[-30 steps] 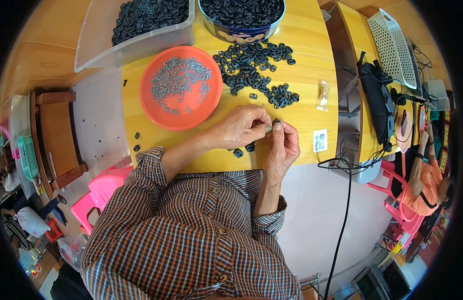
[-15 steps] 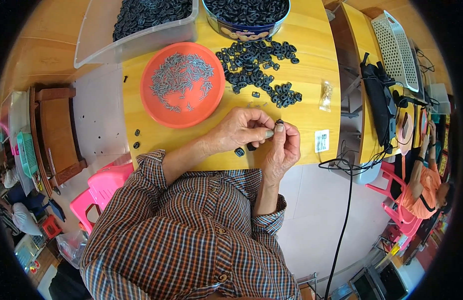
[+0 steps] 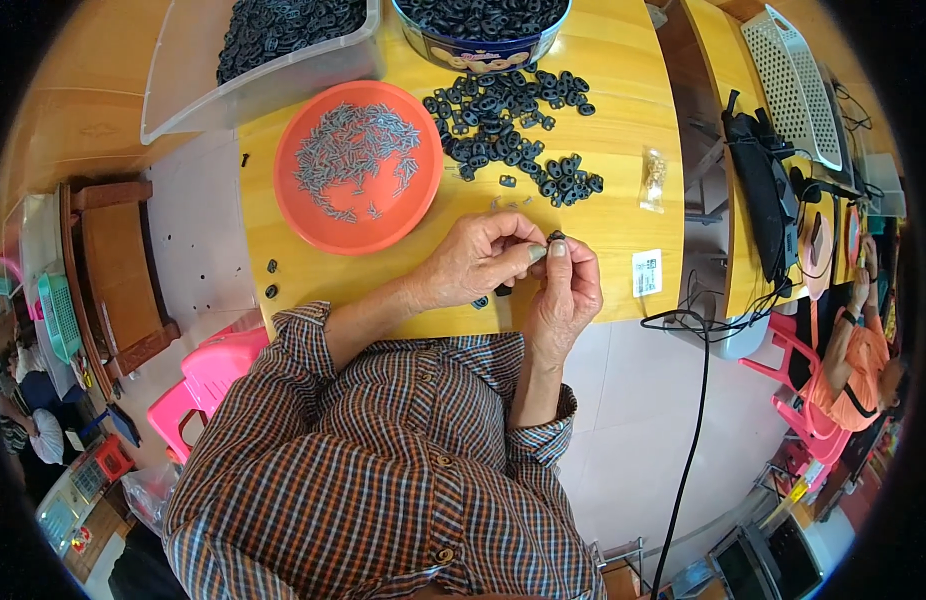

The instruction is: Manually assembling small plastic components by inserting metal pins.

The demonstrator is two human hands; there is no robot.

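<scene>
Thumb and index finger of my right hand [image 3: 565,290] pinch a small black plastic piece [image 3: 556,237] that pokes up from the fingertips. My left hand [image 3: 478,262] meets it there, its thumb and forefinger pressed together; whatever lies between those tips is too small to make out. Below the hands, two more black pieces lie on the yellow table [image 3: 623,130], one of them a two-holed piece [image 3: 480,302] partly covered by my left hand. Beyond the hands are a heap of black two-holed pieces [image 3: 493,130] and a few loose screws [image 3: 513,203]. An orange plate [image 3: 358,235] holds many grey screws [image 3: 358,150].
Black pieces fill a clear plastic bin [image 3: 273,95] and a round tin [image 3: 483,52] at the back. To the right lie a small clear packet [image 3: 653,180] and a white label [image 3: 647,273]. A black cable [image 3: 698,400] hangs beside the table. Another person [image 3: 851,365] sits far right.
The whole view has shifted slightly. My left fingertips have drawn a little closer to the black piece in my right hand, and my left hand now covers more of the piece below.
</scene>
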